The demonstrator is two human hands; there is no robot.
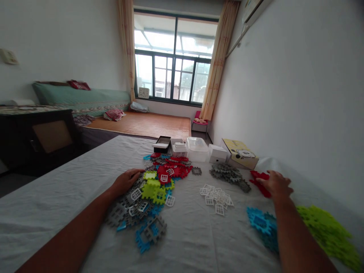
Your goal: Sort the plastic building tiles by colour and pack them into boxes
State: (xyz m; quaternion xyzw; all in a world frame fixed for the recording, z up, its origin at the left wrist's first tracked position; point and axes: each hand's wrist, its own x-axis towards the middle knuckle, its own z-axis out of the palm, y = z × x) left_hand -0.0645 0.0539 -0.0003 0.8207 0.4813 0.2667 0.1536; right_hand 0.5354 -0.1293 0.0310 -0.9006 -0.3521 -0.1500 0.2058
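Observation:
A mixed pile of interlocking plastic building tiles covers the middle left of the table; grey, blue, yellow-green and red tiles overlap there, with white window-shaped pieces on top. My left hand rests against the pile's left edge, fingers stretched toward the tiles, its fingertips partly hidden. On the far right, my right hand is over a small group of red tiles, its fingers apart and its thumb side touching them. Whether any single tile is pinched there is hard to see.
Sorted piles stand apart: grey tiles, white window pieces, blue tiles and yellow-green tiles. Along the back edge are a black box, a clear plastic container, a white box and a yellow cartoon box.

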